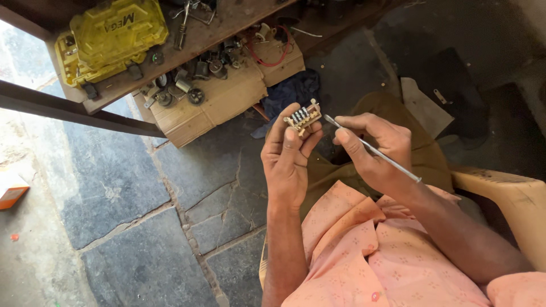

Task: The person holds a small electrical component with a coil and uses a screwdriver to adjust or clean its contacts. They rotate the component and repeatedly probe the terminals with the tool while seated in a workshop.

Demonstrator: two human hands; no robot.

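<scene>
- Head view: the person sits on a light plastic chair [512,196] and looks down at both hands, which are held up over the lap, above olive trousers and a peach shirt.
- The left hand [287,156] is closed around a small metal part [302,116]. The thumb and the fingers pinch it from both sides, so the part stands above the fingertips with its row of small pins or contacts facing up.
- The right hand [372,145] is closed on a thin metal rod [372,149], held like a pen. The tip of the rod is just beside the small metal part, at its right edge; whether it touches cannot be told.
- Judging from this, the step in hand seems to be fine work on the part with the rod tip, probing or adjusting one of the pins. The move in progress calls for a steady left grip and a small, exact motion of the tip, because the pins are close together.
- Behind the hands lies a dark blue cloth [293,91] on the stone floor [125,187].
- Further up, a wooden counter [216,34] carries a yellow plastic case [114,37] and hand tools. Just below it, cardboard boxes [222,99] hold many small metal pieces and a red wire.
- A small orange box [11,190] lies at the left edge, well apart from the hands.
</scene>
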